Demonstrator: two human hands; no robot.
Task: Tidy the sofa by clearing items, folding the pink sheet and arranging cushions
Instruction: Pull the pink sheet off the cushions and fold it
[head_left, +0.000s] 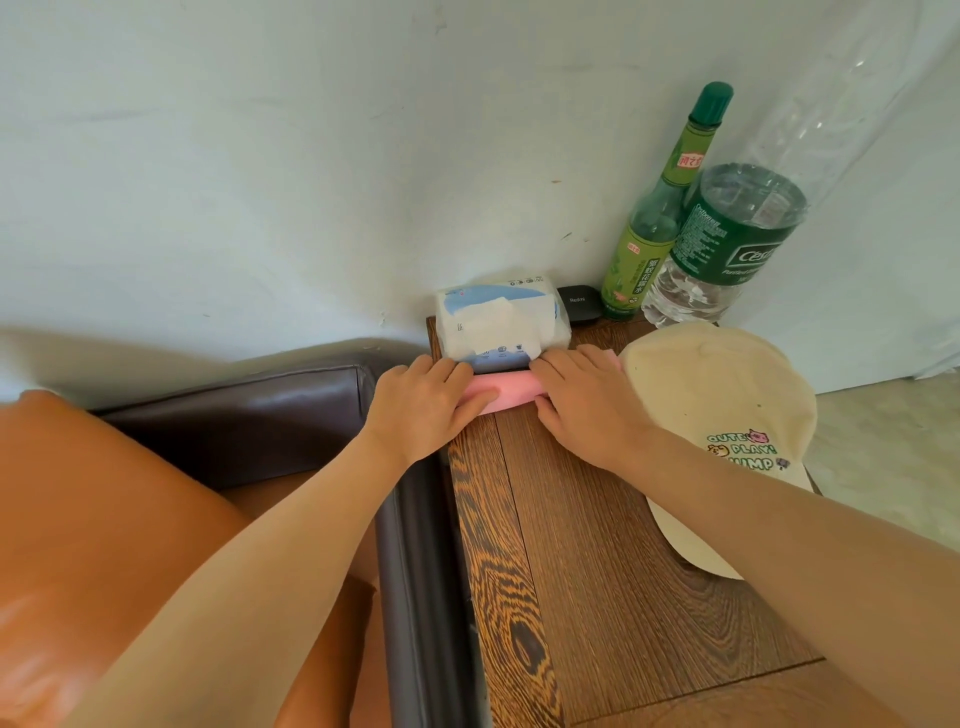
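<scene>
Bright soft daylight, wide-angle edge distortion

From my remote feed, a dark-grained wooden side table stands against the wall beside the sofa arm, and on it I see a tissue pack, a small black case, a slim green bottle and a clear water bottle grouped at its far end. A cream cap lies along its right edge, and a folded pink sheet rests just in front of the tissues.
</scene>
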